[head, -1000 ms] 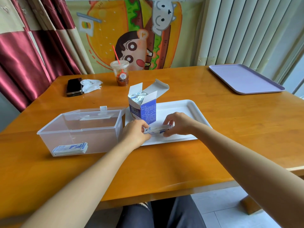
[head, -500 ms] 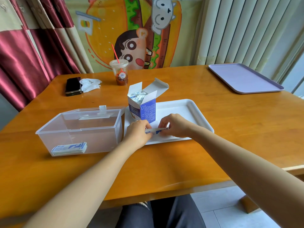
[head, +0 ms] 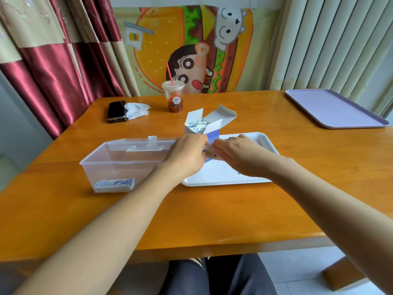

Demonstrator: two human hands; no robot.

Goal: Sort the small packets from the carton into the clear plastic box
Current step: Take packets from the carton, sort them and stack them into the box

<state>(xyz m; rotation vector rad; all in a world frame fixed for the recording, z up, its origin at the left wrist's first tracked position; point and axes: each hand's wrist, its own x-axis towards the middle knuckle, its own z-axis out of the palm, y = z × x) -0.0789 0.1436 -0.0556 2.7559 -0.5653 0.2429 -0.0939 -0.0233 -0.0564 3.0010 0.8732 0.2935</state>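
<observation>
Bare forearms [head: 119, 211], dark grey trousers [head: 225, 277]

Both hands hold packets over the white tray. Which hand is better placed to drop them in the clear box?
Probably left: the left hand, gripping the packets, is beside the clear plastic box; the right hand is farther away.
</observation>
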